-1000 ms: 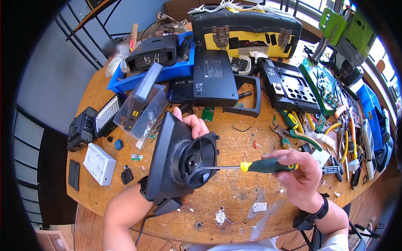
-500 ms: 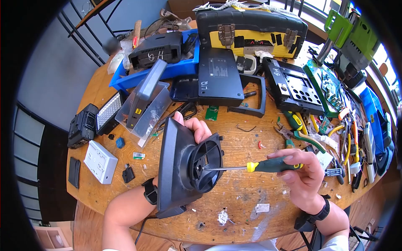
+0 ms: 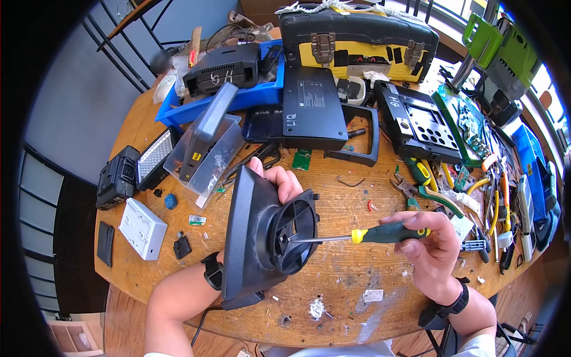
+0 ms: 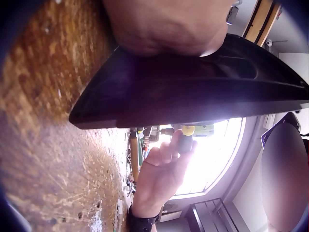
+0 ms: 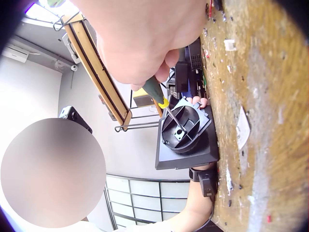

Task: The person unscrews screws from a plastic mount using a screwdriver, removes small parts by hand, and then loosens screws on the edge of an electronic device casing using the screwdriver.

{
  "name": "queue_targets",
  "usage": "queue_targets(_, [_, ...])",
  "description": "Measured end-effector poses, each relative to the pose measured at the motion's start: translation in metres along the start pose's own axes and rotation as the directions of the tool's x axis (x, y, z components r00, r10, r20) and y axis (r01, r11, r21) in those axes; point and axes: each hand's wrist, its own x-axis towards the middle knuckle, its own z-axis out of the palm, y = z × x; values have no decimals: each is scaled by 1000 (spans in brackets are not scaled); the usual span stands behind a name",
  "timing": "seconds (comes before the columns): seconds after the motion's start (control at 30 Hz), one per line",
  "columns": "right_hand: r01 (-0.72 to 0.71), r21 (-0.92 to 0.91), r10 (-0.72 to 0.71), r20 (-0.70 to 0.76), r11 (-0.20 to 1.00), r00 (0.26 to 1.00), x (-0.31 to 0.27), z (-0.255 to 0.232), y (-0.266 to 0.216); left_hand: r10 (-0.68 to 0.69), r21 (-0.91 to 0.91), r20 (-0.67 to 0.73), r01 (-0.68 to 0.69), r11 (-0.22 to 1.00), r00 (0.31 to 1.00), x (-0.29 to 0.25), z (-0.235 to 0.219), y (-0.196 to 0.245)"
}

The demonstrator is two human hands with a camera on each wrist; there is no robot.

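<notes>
A black plastic housing [image 3: 253, 229] stands tilted on edge, its square flared face to the left and its round spoked collar [image 5: 181, 128] to the right. My left hand [image 3: 284, 181] grips it from behind; the fingers show over the upper edge and the rest is hidden. In my right hand [image 3: 437, 250] is a screwdriver [image 3: 389, 233] with a dark green and yellow handle, pinched between thumb and fingers. Its shank runs nearly level into the collar, and the tip meets the small hub [image 5: 179, 134] at the centre, where screw holes show.
Behind the housing lie a flat black case [image 3: 312, 107], a clear plastic box [image 3: 223, 157] and a blue bin [image 3: 172, 113]. Pliers [image 3: 437, 199] and other tools crowd the right side, below a green drill stand [image 3: 499, 53]. A white plastic case [image 3: 143, 229] sits at left.
The housing and screwdriver sit slightly further right in the head view, which has itself shifted, and the housing is more upright. The tip stays at the hub. Over the last half second almost nothing moved.
</notes>
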Motion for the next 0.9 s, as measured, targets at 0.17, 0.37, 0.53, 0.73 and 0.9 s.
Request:
queue_targets(0.17, [-16,48,17,-11,999,1000,1,3,-5,-27,-55,47,29,998,999,1,-6,-2])
queue_targets(0.37, [-25,9,25,17,1000,1000,1,0,-3,-9,-34,62,11,999,998,2,-7,-2])
queue_targets(0.53, [-60,1,60,-1,998,998,0,2,-5,-16,-45,75,19,999,997,2,-7,0])
queue_targets(0.73, [-40,13,40,4,999,999,1,2,-4,-24,-43,58,26,999,998,1,-3,1])
queue_targets(0.9, [37,-66,-32,71,997,997,4,1,-4,-26,-14,33,26,1000,999,1,-2,2])
